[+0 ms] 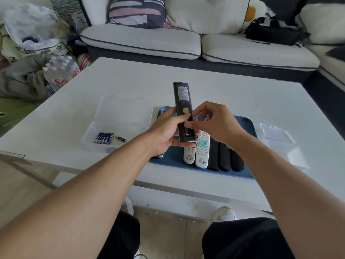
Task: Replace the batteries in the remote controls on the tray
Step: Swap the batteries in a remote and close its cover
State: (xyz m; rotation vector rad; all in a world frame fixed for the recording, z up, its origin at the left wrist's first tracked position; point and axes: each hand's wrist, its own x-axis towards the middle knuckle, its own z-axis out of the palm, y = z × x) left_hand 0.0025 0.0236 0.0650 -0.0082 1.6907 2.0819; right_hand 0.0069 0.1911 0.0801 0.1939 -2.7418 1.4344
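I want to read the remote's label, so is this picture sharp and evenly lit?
Head view: soft, even daylight with no glare; wide-angle bending curves the table edges; the black remote's label is too small and slightly blurred to read; sofa corners look softer.

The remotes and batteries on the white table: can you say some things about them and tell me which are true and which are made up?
1. The left hand holds a long black remote control with its back facing up. True.
2. The blue rectangular plastic tray has only black remotes on it. False: two white button remotes lie there beside the black ones.
3. The small blue batteries lie in a clear plastic box left of the tray. True.
4. The right hand rests flat on the table. False: its fingers are at the held remote's open battery slot.
5. The clear hinged plastic case right of the tray is shut. False: it lies open.
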